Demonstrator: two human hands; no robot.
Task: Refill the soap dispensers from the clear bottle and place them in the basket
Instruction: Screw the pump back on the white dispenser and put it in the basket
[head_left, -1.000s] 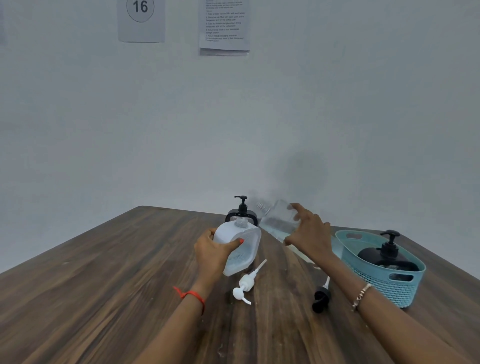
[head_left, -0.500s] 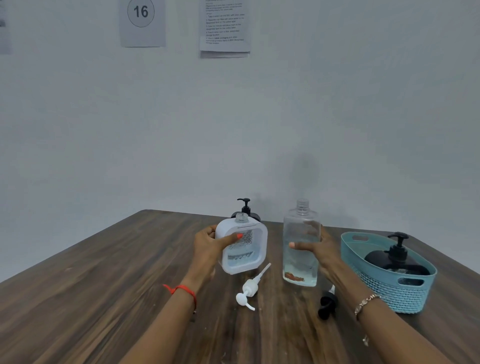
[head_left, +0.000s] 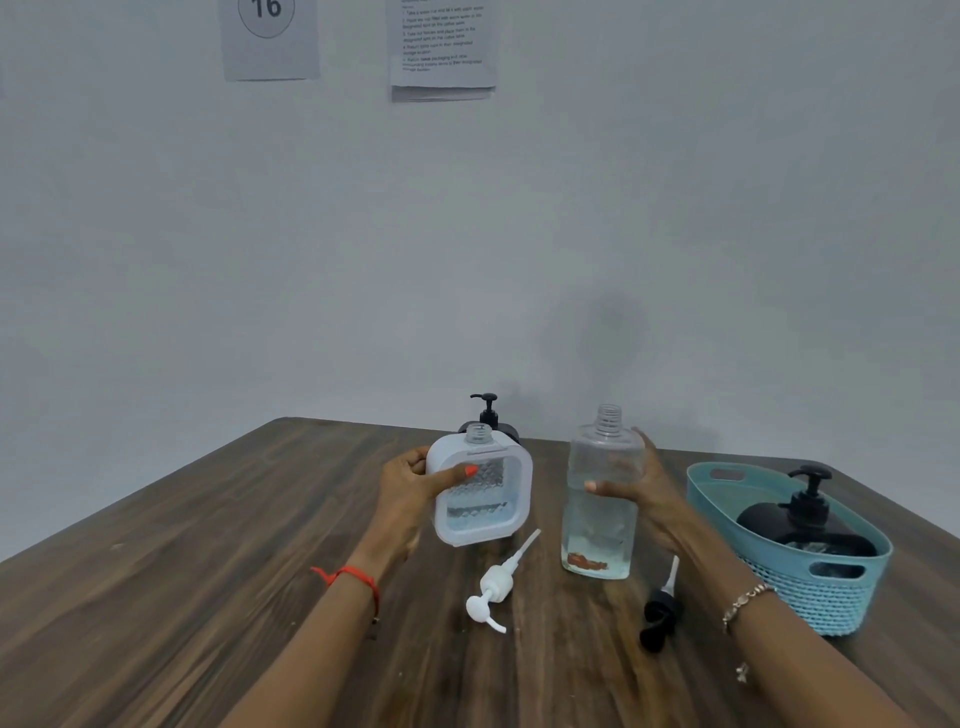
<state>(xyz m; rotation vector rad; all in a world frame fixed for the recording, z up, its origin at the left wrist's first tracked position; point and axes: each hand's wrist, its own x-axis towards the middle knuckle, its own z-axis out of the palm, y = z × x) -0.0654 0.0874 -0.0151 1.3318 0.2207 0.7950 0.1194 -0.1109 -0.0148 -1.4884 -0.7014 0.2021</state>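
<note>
Grips the white dispenser (head_left: 483, 493) with the left hand (head_left: 410, 493), thumb across the front and fingers behind, open neck turned up, probably to steady the mouth for pouring. Clasps the clear bottle (head_left: 600, 514) with the right hand (head_left: 644, 493), fingers curled round the back and thumb on the front. Holds it upright just right of the dispenser, cap off and partly full, seemingly ready to tip toward that neck. Has the white pump (head_left: 496, 587) and black pump (head_left: 660, 613) lying on the surface (head_left: 208, 571) in front, presumably within reach for screwing back. Has one black dispenser (head_left: 805, 525) already in the basket (head_left: 701, 499) at the right, and a second black dispenser (head_left: 488, 415) behind the white one. Reads "16" on a wall sheet (head_left: 267, 36); cannot make out the small text on the printed sheet (head_left: 441, 47). Finds no brand on either bottle.
</note>
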